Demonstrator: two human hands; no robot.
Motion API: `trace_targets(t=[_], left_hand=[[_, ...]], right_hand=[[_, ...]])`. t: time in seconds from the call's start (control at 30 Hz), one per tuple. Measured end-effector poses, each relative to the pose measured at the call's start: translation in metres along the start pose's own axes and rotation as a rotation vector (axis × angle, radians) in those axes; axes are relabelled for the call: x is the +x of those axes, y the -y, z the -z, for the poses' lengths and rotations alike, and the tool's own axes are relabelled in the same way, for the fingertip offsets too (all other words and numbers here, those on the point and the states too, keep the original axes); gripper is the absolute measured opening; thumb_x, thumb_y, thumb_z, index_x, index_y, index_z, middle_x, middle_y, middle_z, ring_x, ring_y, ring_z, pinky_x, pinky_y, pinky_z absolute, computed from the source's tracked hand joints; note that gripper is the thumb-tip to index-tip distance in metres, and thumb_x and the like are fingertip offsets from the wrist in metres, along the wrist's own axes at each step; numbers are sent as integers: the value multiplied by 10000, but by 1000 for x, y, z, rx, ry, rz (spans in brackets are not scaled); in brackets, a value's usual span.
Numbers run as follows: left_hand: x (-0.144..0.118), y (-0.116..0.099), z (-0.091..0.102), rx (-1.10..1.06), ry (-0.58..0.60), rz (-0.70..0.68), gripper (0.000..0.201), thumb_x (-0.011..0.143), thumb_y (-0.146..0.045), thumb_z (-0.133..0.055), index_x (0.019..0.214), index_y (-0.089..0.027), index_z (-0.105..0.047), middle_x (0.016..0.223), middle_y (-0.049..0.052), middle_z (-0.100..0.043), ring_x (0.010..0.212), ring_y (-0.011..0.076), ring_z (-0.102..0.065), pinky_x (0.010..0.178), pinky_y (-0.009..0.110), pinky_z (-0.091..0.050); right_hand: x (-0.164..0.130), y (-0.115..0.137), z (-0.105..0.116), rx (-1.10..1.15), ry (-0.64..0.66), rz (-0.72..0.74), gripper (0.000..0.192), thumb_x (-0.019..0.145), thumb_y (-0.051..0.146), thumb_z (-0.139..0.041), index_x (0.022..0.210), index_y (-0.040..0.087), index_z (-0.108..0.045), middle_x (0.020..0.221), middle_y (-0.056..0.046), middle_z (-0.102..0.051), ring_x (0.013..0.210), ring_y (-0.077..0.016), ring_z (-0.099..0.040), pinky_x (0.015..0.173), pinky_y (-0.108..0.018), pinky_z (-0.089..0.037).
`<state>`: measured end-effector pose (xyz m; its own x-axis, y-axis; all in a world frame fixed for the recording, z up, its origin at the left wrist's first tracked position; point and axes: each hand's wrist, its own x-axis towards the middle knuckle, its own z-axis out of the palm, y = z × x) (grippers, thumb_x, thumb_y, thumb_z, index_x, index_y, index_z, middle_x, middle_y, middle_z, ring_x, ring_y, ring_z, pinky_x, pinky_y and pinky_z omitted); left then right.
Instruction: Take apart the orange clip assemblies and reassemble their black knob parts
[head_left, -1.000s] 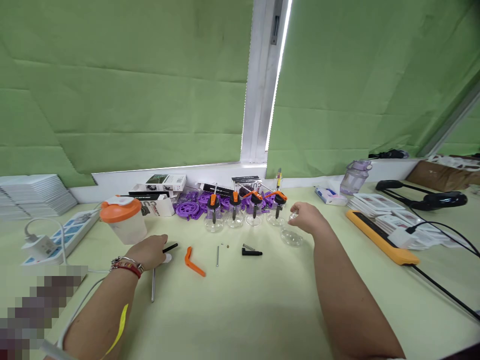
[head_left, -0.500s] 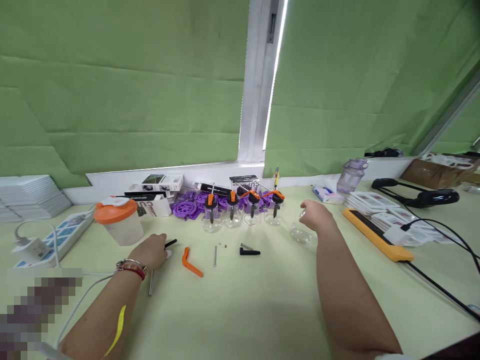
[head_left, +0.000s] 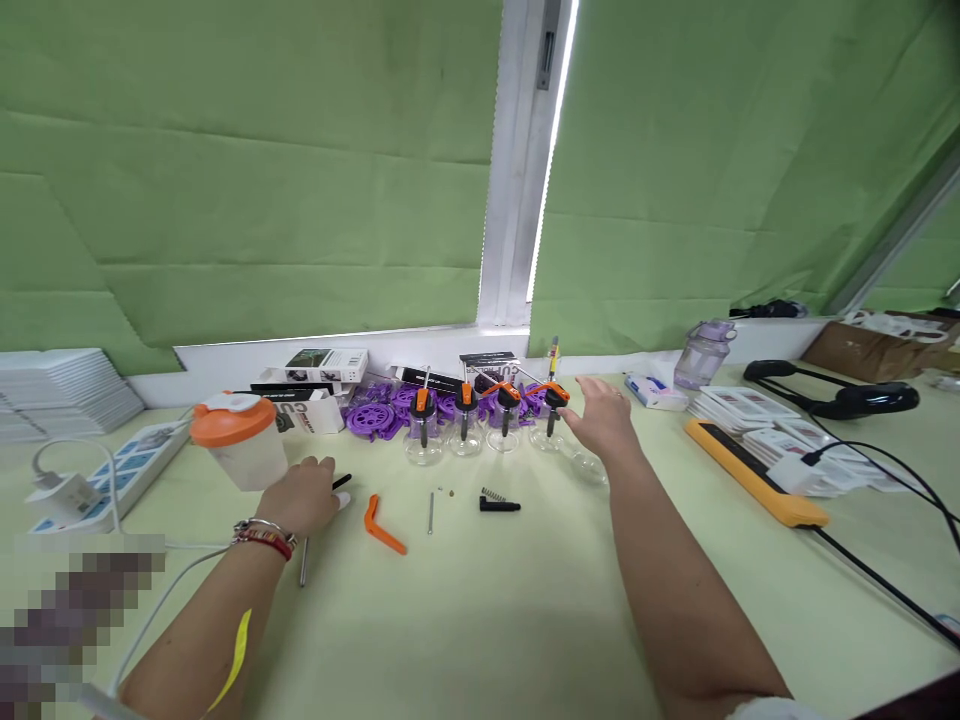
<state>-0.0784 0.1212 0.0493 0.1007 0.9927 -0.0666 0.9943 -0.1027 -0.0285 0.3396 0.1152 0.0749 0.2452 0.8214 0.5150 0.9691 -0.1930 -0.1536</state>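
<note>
My left hand is low over the table, fingers curled around a thin black part whose far end is hidden. A metal rod pokes out from beneath it. Close by lies a bent orange lever. With fingers spread, my right hand is beside the rightmost clear suction cup with an orange-and-black top; whether they touch, I cannot tell. A loose clear cup is partly hidden below the right hand. Between the hands lie a thin metal pin, a spring and a black lever.
Purple plastic parts and small boxes are heaped behind the cups. An orange-lidded jar and a power strip stand left. At right are a yellow-edged power strip, a bottle and stacked white packs.
My right hand has moved left from the loose clear cup to the rightmost topped cup, its fingers opening out. The left hand has barely shifted.
</note>
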Motion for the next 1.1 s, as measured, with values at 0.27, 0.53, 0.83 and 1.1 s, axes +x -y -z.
trace_targets(t=[0.27,0.53,0.83,1.1], left_hand=[[-11,-27,12,2,-308,-154,303,773,-277,-426,1037,-161,-518,1128,141,-525,1013,291,-509,781,385,-432],[-15,-40,7,-138,-584,-261,321,843,-279,-383,1118,-156,-495,1205,137,-515,1108,287,-478,891,400,-408],[-75,-89,28,-884,-212,-663,707,790,-323,-568,1366,-272,-161,1264,119,-449,1074,226,-508,890,374,-455],[-99,-126,8,-1400,-85,-524,1014,599,-189,-756,1373,-291,-108,1307,118,-390,1174,256,-444,956,374,-415]], right_hand=[[23,25,-26,-64,147,-1,316,842,372,-482,1046,134,-522,919,-117,-631,878,-231,-566,805,-344,-310],[4,33,12,6,-172,-98,329,814,449,-473,934,148,-532,866,-115,-587,807,-235,-537,686,-310,-350],[-76,98,91,521,-49,127,340,689,537,-590,791,218,-535,674,-14,-540,563,-148,-474,516,-262,-348],[-121,139,70,943,247,316,238,659,340,-661,847,221,-575,733,-11,-528,588,-134,-468,527,-264,-378]])
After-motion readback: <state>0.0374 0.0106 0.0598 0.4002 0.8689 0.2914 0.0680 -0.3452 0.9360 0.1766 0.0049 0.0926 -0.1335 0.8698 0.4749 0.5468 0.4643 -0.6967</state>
